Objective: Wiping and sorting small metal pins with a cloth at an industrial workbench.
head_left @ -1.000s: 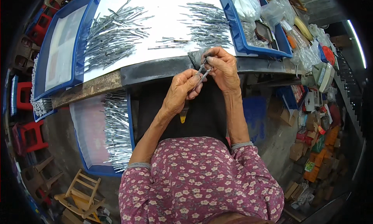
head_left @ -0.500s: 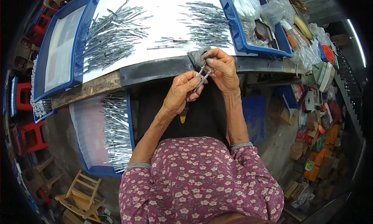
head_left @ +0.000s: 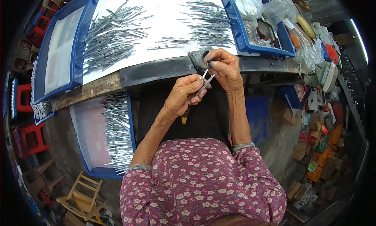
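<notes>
Over the table's front edge, my left hand (head_left: 183, 93) is closed around a couple of slim silver metal strips (head_left: 208, 82) that point up and to the right. My right hand (head_left: 228, 72) pinches at the upper end of one strip, thumb against forefinger; its fingertips partly hide what they grip. Just behind the right fingers a crumpled dark grey rag or pad (head_left: 197, 56) lies at the edge. Farther back on the white tabletop are a large pile of thin grey strips (head_left: 113, 36) at left, another pile (head_left: 209, 24) at right, and a few loose strips (head_left: 168, 42) between.
Blue trays stand on the table at left (head_left: 80, 38) and right (head_left: 250, 49), the right one holding plastic bags. Below the left side, a blue-rimmed tray (head_left: 94, 172) holds many shiny strips (head_left: 117, 132). A wooden stool (head_left: 84, 194) and red stools (head_left: 33, 138) are on the floor.
My right hand has shifted slightly to the right, and more of the bright strip shows between the hands. My left hand has barely moved. The piles look the same.
</notes>
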{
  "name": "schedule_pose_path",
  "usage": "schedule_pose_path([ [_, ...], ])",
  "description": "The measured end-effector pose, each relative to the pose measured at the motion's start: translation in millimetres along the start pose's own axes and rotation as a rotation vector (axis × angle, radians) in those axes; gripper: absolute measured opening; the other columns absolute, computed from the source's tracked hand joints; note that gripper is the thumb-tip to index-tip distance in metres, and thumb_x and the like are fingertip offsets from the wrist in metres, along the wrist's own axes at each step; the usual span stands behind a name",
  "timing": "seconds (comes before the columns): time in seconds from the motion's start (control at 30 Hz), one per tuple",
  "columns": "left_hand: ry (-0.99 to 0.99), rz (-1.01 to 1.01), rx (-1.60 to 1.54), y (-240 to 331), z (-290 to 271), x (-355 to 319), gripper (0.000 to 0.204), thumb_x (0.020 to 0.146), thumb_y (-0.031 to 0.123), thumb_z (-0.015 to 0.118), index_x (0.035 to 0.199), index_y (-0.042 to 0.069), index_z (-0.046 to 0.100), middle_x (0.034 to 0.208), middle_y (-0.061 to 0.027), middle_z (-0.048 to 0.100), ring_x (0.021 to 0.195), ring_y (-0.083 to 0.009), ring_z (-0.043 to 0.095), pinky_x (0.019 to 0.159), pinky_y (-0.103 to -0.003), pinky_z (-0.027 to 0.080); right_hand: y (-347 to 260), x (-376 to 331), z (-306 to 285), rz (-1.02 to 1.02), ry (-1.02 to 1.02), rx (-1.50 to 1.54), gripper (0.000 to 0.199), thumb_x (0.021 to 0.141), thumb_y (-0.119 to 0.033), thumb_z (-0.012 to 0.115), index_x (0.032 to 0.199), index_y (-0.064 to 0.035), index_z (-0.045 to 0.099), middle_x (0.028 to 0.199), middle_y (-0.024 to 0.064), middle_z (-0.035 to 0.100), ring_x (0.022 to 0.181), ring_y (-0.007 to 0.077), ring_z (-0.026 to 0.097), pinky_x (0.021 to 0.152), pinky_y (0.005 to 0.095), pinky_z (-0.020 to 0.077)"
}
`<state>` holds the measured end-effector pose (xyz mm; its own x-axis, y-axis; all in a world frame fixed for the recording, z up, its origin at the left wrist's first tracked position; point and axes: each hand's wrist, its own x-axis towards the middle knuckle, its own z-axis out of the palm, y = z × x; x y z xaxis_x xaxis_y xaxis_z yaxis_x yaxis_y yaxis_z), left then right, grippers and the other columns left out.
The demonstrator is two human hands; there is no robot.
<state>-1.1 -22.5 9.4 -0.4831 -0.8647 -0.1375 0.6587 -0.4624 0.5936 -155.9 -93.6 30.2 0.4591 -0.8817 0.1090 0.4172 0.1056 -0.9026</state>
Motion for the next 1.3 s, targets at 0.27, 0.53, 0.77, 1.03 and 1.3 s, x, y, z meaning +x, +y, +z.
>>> schedule_pose_path([
  [0.27,-0.006,-0.003,-0.003,-1.0,-1.6,0.6,0.023,0.09,0.019,0.047,0.09,-0.004,0.053,0.063,-0.0029,0.049,0.043,-0.0045,0.034,0.038,-0.016,0.025,-0.6,-0.9,0.6,0.01,0.009,-0.042,0.013,0.076,-0.002,0.056,0.087,0.0049,0.055,0.077,0.0113,0.056,0.053,0.0051,0.04,0.048,0.0173,0.0333],
  [0.53,-0.026,-0.003,-0.005,-2.5,-2.7,0.8,0.023,0.09,0.018,0.046,0.09,-0.004,0.053,0.063,-0.0029,0.049,0.043,-0.0041,0.034,0.038,-0.016,0.025,0.1,-2.5,-0.2,-0.021,-0.005,-0.045,0.011,0.076,-0.003,0.056,0.084,0.005,0.054,0.077,0.0127,0.055,0.053,0.0056,0.039,0.048,0.0179,0.034],
  [0.77,-0.017,-0.041,-0.022,-3.9,-3.5,1.2,0.023,0.09,0.018,0.046,0.089,-0.004,0.054,0.061,-0.003,0.048,0.043,-0.004,0.034,0.038,-0.016,0.025,1.4,-2.7,-5.4,-0.058,-0.059,-0.098,0.01,0.076,-0.003,0.057,0.08,0.0042,0.053,0.075,0.0125,0.054,0.051,0.0052,0.037,0.046,0.0183,0.0317],
  [1.03,-0.017,-0.07,-0.017,-6.1,-6.5,2.7,0.025,0.09,0.019,0.046,0.088,-0.003,0.054,0.06,-0.0024,0.048,0.041,-0.0037,0.033,0.037,-0.016,0.023,0.3,-5.2,-6.6,-0.016,-0.034,-0.135,0.007,0.076,0.0,0.055,0.08,0.0038,0.052,0.075,0.0128,0.054,0.05,0.0052,0.037,0.045,0.0177,0.0312],
  [1.3,-0.002,-0.054,0.032,-7.9,-6.2,3.1,0.024,0.09,0.019,0.046,0.088,-0.003,0.054,0.059,-0.0014,0.048,0.04,-0.0032,0.032,0.036,-0.016,0.023,5.7,-8.9,-10.2,0.005,-0.012,-0.058,0.009,0.076,0.001,0.053,0.084,0.0038,0.056,0.067,0.0031,0.052,0.051,0.0045,0.041,0.045,0.0166,0.0326],
])
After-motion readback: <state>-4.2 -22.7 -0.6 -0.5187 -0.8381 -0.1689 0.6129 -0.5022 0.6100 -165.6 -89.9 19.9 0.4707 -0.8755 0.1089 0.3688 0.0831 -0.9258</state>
